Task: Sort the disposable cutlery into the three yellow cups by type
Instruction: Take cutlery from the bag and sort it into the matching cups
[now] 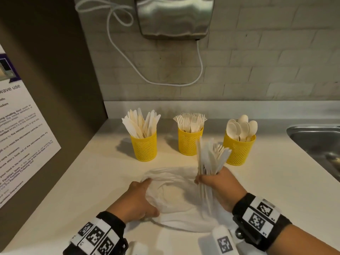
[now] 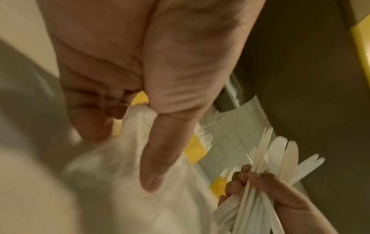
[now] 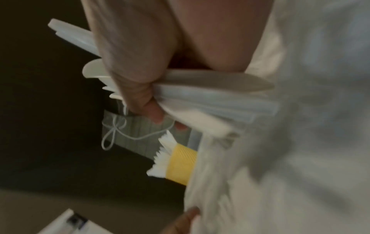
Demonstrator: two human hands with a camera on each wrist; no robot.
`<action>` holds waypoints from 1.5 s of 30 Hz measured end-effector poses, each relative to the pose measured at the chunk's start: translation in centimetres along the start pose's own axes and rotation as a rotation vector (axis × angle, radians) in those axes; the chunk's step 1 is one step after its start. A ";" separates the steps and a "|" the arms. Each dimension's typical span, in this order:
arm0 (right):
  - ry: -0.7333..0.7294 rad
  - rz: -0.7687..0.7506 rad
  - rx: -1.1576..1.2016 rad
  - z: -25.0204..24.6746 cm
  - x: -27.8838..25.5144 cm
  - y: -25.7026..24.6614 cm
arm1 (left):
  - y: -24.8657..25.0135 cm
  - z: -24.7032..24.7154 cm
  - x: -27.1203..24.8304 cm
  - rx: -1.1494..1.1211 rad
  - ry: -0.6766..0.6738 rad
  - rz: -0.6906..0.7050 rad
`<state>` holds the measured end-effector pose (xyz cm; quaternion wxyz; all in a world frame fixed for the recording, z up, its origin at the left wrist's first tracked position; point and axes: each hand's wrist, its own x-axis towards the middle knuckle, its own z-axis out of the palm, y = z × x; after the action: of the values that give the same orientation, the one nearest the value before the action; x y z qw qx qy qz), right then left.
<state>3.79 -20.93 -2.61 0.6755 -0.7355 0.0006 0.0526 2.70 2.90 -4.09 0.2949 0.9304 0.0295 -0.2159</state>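
cutlery [image 1: 211,159], light, stiff and slippery, sits fisted by its handles in my right hand [image 1: 219,186] above the bag [image 1: 176,196], whose rim my left hand [image 1: 138,201] pinches.

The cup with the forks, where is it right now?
In the head view the fork cup stands mid-counter near the back wall, between the knife cup on its left and the spoon cup on its right.
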 end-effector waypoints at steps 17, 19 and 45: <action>-0.377 0.172 0.404 2.0 2.6 -3.1 | 11.1 -2.4 2.7 -0.761 0.148 0.322; -0.364 0.206 0.400 2.0 2.9 -2.7 | 10.8 -2.1 3.0 -0.774 0.185 0.320; -0.156 0.290 0.956 1.8 4.6 -1.5 | 8.3 -16.8 3.4 -0.660 0.717 0.384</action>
<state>8.37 -18.73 -1.61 0.9205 -0.3303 0.0762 0.1944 13.78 5.26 11.21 0.5781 0.7920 0.0241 0.1947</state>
